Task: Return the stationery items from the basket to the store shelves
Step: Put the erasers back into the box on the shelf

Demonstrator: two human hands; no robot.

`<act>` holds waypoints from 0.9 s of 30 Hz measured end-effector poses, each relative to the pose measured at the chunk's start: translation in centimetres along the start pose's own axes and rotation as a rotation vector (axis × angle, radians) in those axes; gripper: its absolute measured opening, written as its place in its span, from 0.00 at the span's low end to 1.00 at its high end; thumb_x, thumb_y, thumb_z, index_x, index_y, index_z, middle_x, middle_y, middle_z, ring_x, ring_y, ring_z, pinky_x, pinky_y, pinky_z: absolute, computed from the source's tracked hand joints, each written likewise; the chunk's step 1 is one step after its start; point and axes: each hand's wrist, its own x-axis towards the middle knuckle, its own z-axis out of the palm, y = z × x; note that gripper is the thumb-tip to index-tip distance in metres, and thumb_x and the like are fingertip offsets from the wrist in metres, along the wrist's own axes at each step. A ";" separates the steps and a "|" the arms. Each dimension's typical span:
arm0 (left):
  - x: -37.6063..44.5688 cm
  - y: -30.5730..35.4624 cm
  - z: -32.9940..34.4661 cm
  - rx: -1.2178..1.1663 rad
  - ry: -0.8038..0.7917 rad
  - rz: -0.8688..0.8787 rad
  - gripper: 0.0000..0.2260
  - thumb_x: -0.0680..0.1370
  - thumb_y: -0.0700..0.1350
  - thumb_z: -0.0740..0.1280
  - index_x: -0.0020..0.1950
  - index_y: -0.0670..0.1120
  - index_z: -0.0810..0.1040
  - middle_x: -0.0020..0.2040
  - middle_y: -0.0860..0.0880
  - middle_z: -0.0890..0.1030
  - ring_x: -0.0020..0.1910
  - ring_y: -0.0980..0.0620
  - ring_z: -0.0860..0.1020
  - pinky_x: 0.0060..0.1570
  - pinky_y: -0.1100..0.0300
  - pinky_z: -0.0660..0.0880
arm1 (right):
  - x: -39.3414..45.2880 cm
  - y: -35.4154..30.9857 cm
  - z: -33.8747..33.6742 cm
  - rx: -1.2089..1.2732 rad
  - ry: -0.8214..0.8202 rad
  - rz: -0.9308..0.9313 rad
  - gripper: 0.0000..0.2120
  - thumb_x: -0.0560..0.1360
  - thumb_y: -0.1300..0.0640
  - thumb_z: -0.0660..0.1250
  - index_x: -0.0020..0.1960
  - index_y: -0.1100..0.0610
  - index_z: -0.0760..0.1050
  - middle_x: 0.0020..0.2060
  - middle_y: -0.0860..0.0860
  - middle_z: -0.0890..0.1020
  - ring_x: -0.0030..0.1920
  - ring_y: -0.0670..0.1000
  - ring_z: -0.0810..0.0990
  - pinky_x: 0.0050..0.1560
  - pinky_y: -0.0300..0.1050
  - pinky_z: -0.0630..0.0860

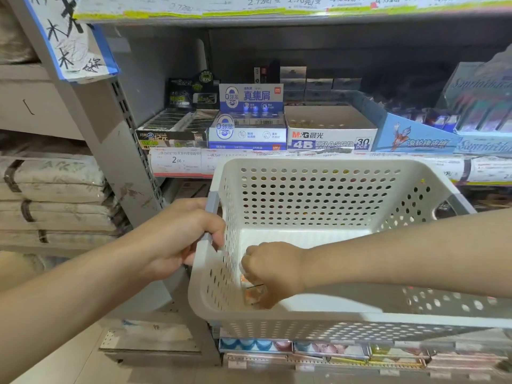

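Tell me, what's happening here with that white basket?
A person stands at a store shelf of eraser boxes. Their left hand grips the grey handle of a white perforated basket, holding it up in front of the shelf. Their right hand reaches down into the basket's near corner and closes on a small clear-wrapped orange item on the bottom. It has not yet been lifted out.

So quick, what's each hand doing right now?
Left hand: grips the basket's grey handle.
Right hand: down in the basket, pinching a small orange packet.
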 end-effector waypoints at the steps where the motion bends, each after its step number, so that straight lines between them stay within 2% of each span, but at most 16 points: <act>1: 0.0 -0.1 0.1 -0.002 -0.001 -0.002 0.17 0.64 0.25 0.59 0.32 0.45 0.79 0.30 0.42 0.77 0.25 0.48 0.74 0.33 0.58 0.72 | 0.0 0.0 0.1 -0.016 -0.001 -0.012 0.18 0.68 0.46 0.71 0.45 0.61 0.76 0.45 0.55 0.76 0.40 0.56 0.74 0.40 0.46 0.76; 3: 0.0 -0.1 0.2 -0.006 -0.001 -0.007 0.14 0.62 0.27 0.61 0.31 0.45 0.79 0.30 0.43 0.76 0.25 0.48 0.74 0.34 0.58 0.72 | 0.1 0.0 0.3 -0.071 -0.009 -0.039 0.17 0.68 0.46 0.70 0.45 0.61 0.79 0.44 0.56 0.80 0.38 0.56 0.76 0.37 0.44 0.75; 6: -0.4 0.2 0.4 0.002 -0.007 -0.003 0.13 0.54 0.31 0.62 0.31 0.45 0.79 0.29 0.42 0.75 0.25 0.48 0.73 0.37 0.56 0.71 | 0.2 0.1 0.1 -0.147 -0.017 -0.082 0.18 0.69 0.44 0.68 0.44 0.59 0.79 0.41 0.55 0.81 0.38 0.56 0.79 0.36 0.44 0.77; 9: -0.2 0.4 0.3 0.039 -0.021 0.019 0.12 0.59 0.29 0.62 0.34 0.43 0.78 0.30 0.42 0.76 0.27 0.46 0.74 0.35 0.57 0.72 | 0.0 0.7 -0.1 -0.184 -0.012 -0.081 0.17 0.67 0.45 0.69 0.46 0.58 0.80 0.41 0.54 0.81 0.38 0.58 0.80 0.37 0.44 0.77; 12: 0.0 0.6 0.5 0.059 -0.030 0.027 0.14 0.65 0.27 0.59 0.38 0.42 0.78 0.32 0.41 0.77 0.30 0.45 0.75 0.32 0.59 0.74 | -0.5 1.0 -0.6 -0.159 -0.011 -0.071 0.15 0.67 0.46 0.69 0.43 0.57 0.79 0.40 0.54 0.81 0.36 0.58 0.78 0.36 0.42 0.76; 14: 0.0 0.7 0.5 0.059 -0.033 0.028 0.14 0.64 0.28 0.61 0.43 0.41 0.79 0.36 0.39 0.78 0.35 0.43 0.75 0.34 0.58 0.75 | -1.0 1.0 -1.3 -0.143 -0.009 -0.062 0.16 0.67 0.44 0.69 0.42 0.57 0.79 0.40 0.54 0.81 0.37 0.57 0.78 0.37 0.43 0.77; 17: -0.1 1.0 0.4 0.059 -0.025 0.017 0.20 0.55 0.33 0.63 0.45 0.39 0.79 0.39 0.37 0.78 0.37 0.42 0.76 0.39 0.51 0.76 | -2.2 1.4 -3.6 -0.135 0.014 -0.041 0.17 0.63 0.44 0.71 0.38 0.58 0.78 0.37 0.53 0.80 0.34 0.54 0.77 0.32 0.40 0.74; 20: -0.3 1.1 0.2 0.063 -0.003 0.006 0.18 0.53 0.34 0.62 0.41 0.39 0.78 0.38 0.37 0.77 0.39 0.40 0.75 0.46 0.45 0.71 | -4.1 2.4 -7.1 -0.096 0.141 -0.018 0.17 0.61 0.42 0.73 0.34 0.54 0.74 0.36 0.52 0.80 0.34 0.54 0.75 0.26 0.38 0.65; 23: -0.4 1.0 -0.1 0.069 -0.008 -0.001 0.19 0.53 0.34 0.62 0.42 0.41 0.78 0.38 0.38 0.77 0.39 0.40 0.74 0.47 0.46 0.66 | -6.5 4.3 -10.7 -0.057 0.305 0.053 0.15 0.61 0.44 0.71 0.37 0.56 0.76 0.35 0.52 0.80 0.35 0.54 0.77 0.31 0.42 0.69; 27: -0.4 0.7 -0.3 0.039 0.005 0.000 0.16 0.53 0.33 0.62 0.37 0.43 0.79 0.31 0.42 0.78 0.33 0.44 0.75 0.45 0.49 0.70 | -9.6 7.9 -14.6 0.034 0.496 0.185 0.13 0.59 0.45 0.66 0.36 0.54 0.74 0.33 0.48 0.79 0.34 0.49 0.75 0.35 0.43 0.72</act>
